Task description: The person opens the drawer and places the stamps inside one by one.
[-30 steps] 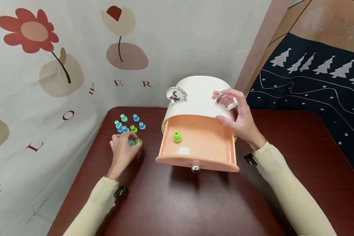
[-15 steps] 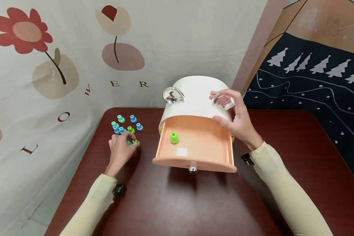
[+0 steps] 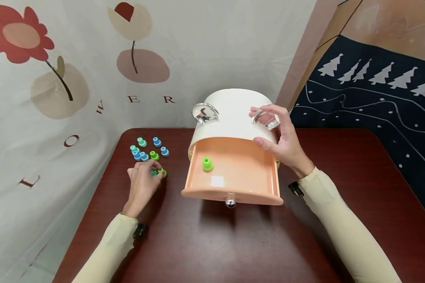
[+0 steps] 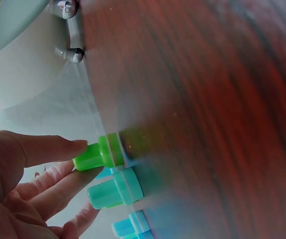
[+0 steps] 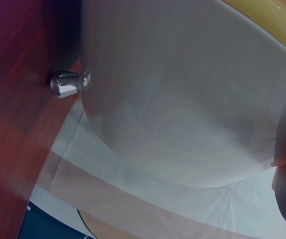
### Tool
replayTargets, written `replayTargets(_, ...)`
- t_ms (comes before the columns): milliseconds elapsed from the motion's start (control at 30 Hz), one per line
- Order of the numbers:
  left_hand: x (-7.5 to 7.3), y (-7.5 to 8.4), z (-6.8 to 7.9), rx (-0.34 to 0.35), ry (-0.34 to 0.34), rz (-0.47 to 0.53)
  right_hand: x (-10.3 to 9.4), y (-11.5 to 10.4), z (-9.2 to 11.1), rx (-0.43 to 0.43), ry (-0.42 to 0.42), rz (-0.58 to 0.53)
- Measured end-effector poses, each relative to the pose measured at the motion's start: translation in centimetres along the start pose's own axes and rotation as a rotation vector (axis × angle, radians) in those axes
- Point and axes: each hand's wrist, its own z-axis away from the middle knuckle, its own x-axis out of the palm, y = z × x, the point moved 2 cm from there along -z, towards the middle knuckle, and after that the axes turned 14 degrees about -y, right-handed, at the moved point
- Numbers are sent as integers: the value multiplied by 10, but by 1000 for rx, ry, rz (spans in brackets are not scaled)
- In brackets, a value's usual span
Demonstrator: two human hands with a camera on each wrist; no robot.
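My left hand is at the left of the table. Its thumb and a finger pinch the narrow top of a small stepped green plastic peg, whose wide base is at the tabletop. A teal peg stands right beside it, partly hidden by the hand in the head view. My right hand rests on a rounded white drawer box, thumb at the front rim and fingers around the right silver ear-like piece. The box's peach drawer is pulled out, with one green peg inside.
Several blue, teal and green pegs stand grouped beyond my left hand. A silver ball knob sticks out from the drawer front. Short silver feet hold the box above the dark red-brown table. A printed cloth hangs behind.
The head view has shifted slightly, moving the whole scene a little left. My left hand stays at the green peg, and my right hand keeps its place on the box.
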Motion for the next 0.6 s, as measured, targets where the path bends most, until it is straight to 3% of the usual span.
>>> replayTargets(300, -7, 12, 1, 119, 140, 65, -1, 0, 0, 0, 11, -15)
replayTargets(467, -14, 27, 8, 194, 244, 128, 0, 0, 0, 0, 4, -22)
replayTargets(600, -26, 44, 15, 254, 300, 234, 1, 0, 0, -1, 7, -19)
